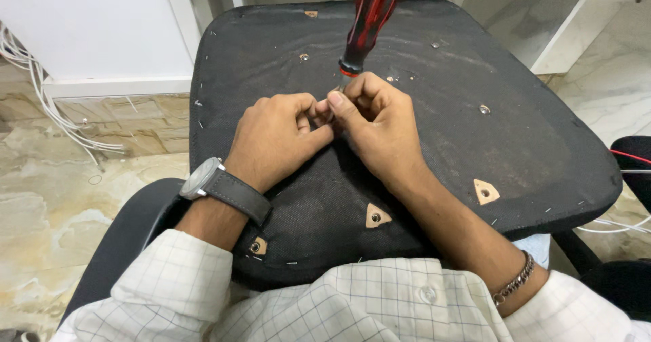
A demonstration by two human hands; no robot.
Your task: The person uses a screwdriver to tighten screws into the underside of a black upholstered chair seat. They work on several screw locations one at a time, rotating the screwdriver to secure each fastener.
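- We see the black fabric-covered chair seat [407,145], underside up, lying across our lap, with metal screw holes and staples showing.
- Left hand [274,138]: fingers curled tight, thumb and forefinger pinching something too small to tell, against the right thumb.
- Right hand [376,118]: fingers curled shut around the shaft of the red-and-black-handled screwdriver [366,16], which stands nearly upright with its tip hidden at mid-seat.
- Grey-strapped wristwatch [217,186] on left wrist.
- Marble floor [61,179] beside us.

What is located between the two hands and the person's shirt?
In the head view, black seat underside with triangular cutouts lies between the left hand, right hand and shirt.
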